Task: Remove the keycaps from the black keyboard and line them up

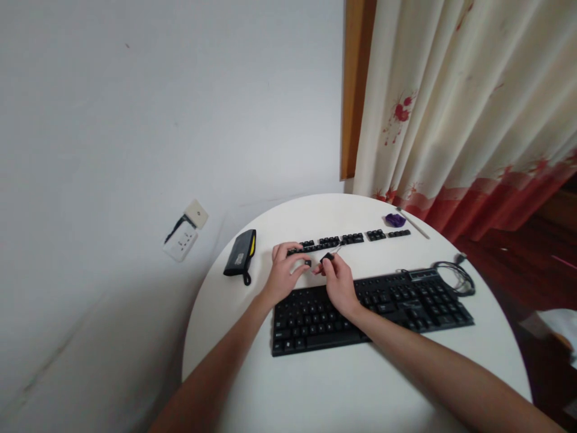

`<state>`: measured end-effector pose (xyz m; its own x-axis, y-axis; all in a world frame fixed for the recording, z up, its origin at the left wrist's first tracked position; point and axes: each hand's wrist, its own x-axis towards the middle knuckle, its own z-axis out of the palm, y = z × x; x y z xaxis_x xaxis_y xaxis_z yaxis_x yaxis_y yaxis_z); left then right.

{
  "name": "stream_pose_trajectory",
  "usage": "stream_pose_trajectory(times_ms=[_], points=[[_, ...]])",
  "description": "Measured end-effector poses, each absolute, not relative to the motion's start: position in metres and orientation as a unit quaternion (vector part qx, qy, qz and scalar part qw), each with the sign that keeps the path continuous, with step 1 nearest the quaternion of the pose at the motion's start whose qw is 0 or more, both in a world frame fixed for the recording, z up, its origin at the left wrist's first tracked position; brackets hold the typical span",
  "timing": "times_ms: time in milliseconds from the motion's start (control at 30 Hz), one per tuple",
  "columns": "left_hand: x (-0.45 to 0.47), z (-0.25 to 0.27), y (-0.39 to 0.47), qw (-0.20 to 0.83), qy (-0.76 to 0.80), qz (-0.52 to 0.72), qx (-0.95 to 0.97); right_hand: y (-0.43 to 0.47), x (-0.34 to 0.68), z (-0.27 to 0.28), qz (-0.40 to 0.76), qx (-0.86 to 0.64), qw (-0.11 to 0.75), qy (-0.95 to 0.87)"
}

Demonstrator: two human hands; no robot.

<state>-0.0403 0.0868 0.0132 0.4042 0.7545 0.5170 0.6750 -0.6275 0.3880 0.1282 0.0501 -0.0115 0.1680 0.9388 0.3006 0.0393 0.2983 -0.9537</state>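
Observation:
A small black keycap [308, 263] is pinched between the thumb and fingers of my left hand [283, 272]. Close beside it, my right hand [340, 285] is closed on a keycap puller [327, 257] with a black body and thin wire prongs pointing up and away. Both hands are over the back edge of a black keyboard [333, 340], whose middle is partly covered by my right hand and forearm. Just behind the hands, loose black keycaps [352, 239] lie in rows; my left hand hides some at the left end.
A dark pouch [238, 255] with a yellow inside edge sits on the left of the round white table [234, 337]. At the back right lie a purple crumpled cloth [395, 220] and a thin brush [415, 224]. The keyboard's coiled cable [457, 279] rests near the right edge.

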Motion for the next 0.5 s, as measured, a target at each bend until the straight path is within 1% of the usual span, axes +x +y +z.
stream_pose_trajectory(times_ms=[100, 300, 500], points=[[-0.043, 0.008, 0.107, 0.041, 0.476, 0.337, 0.811, 0.051, 0.127, -0.011, 0.381, -0.461, 0.613, -0.516], [-0.039, 0.003, 0.129, 0.035, 0.458, 0.264, 0.848, 0.049, 0.126, -0.010, 0.391, -0.452, 0.624, -0.504], [-0.045, -0.009, 0.130, 0.032, 0.467, 0.269, 0.842, 0.048, 0.126, -0.009, 0.390, -0.451, 0.622, -0.508]])
